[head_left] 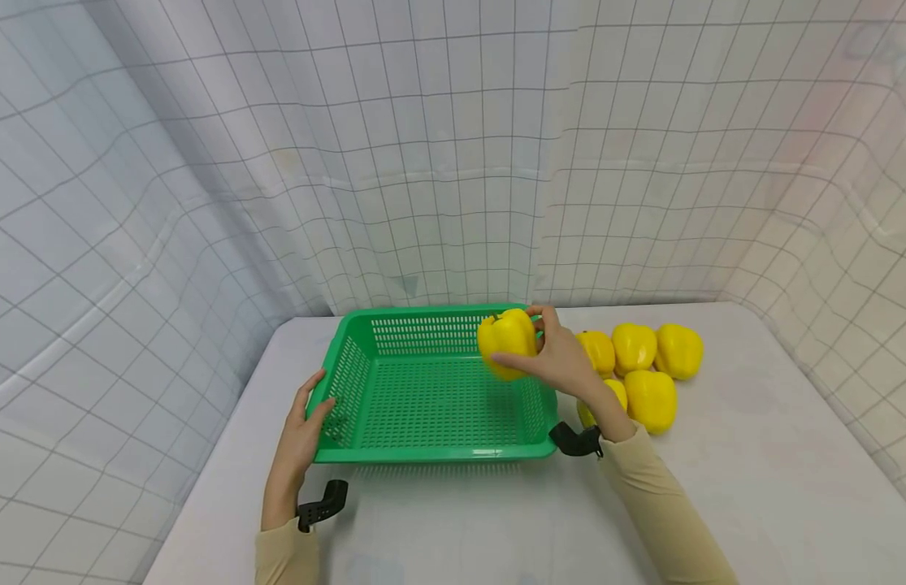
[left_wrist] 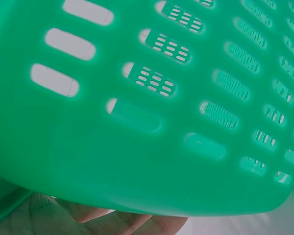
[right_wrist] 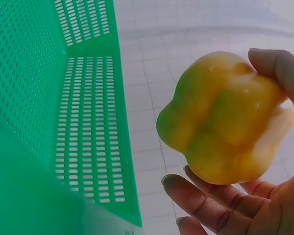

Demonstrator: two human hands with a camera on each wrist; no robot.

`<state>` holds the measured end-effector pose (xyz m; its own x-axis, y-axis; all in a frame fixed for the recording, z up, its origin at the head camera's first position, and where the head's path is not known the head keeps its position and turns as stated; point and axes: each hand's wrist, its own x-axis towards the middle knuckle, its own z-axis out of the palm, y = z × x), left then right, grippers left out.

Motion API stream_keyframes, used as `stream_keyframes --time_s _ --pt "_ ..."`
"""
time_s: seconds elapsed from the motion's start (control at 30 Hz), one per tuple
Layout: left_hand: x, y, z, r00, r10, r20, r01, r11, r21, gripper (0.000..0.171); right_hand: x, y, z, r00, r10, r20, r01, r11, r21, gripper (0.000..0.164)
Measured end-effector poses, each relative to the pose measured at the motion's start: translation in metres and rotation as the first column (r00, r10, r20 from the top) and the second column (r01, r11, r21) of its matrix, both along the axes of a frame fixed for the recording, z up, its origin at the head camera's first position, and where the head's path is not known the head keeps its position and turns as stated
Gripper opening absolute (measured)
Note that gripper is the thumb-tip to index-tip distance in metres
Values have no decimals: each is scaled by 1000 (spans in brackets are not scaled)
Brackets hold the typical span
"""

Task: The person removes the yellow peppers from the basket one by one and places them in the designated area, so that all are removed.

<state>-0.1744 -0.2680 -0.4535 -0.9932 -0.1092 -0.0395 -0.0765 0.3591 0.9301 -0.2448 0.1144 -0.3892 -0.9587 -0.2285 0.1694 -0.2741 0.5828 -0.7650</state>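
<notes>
My right hand [head_left: 562,357] grips a yellow bell pepper [head_left: 507,343] over the right part of a green plastic basket [head_left: 431,455]. In the right wrist view the thumb lies on one side of the pepper [right_wrist: 225,122] and the fingers [right_wrist: 206,200] on the other, with the basket wall [right_wrist: 88,132] beside it. At the basket's left side, my left hand [head_left: 299,435] holds the rim, thumb over the edge. The left wrist view shows the slotted basket wall [left_wrist: 137,166] close up, with some fingers [left_wrist: 122,223] showing past its edge.
Several more yellow bell peppers [head_left: 652,401] lie in a cluster on the white table [head_left: 760,455], right of the basket; my right wrist and hand partly cover one. A white grid-patterned curtain [head_left: 453,162] hangs behind the table and along both sides.
</notes>
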Motion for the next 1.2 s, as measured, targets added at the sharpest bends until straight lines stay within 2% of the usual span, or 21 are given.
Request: stream_keyframes --time_s 0.37,0.73,0.9,1.2 --pt "1 1 1 1000 -3 14 2 1000 7 59 9 42 -9 992 -110 63 115 991 -71 88" --pt "2 1 1 1000 -5 13 5 1000 0 59 26 87 -13 976 -210 61 217 966 -143 81" --pt "1 1 1 1000 -7 8 7 1000 6 58 34 108 -18 961 -271 61 277 952 -129 82" --pt "1 1 2 1000 -4 23 4 1000 7 59 47 142 -30 918 -395 27 395 910 -127 79"
